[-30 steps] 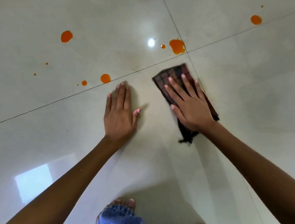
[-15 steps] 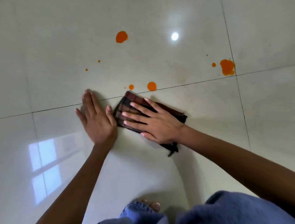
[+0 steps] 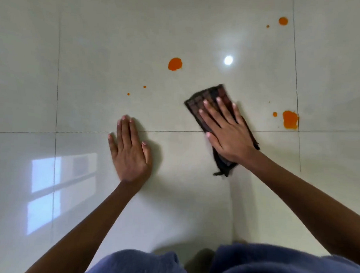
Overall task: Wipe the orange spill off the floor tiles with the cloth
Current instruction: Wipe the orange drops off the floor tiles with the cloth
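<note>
Flat against the floor, our right hand (image 3: 229, 138) presses down on the cloth (image 3: 209, 100) with its fingers (image 3: 210, 115) spread apart and straight, not curled round the fabric. That dark checked cloth is folded into a long strip that lies across the grout line (image 3: 175, 132); its far end juts out past our fingertips and its near end trails out behind the wrist. Our left hand (image 3: 130, 152) rests palm down on the bare floor tiles (image 3: 96, 50), well apart from the cloth, fingers held together and the thumb out to the side, fingertips reaching over the same grout line.

Beyond our fingers, nothing lies between the cloth and the spill. A large orange blot (image 3: 175, 64) sits on the tile ahead of the cloth, with two small drops (image 3: 144, 86) to its left. Another big orange patch (image 3: 290, 119) lies to the right of the cloth, in the tile's corner where two grout lines cross, a small drop just beside it. A further spot (image 3: 283, 21) sits towards the far right edge of the floor in view. Our blue-clad knees (image 3: 272, 264) fill the near edge.
</note>
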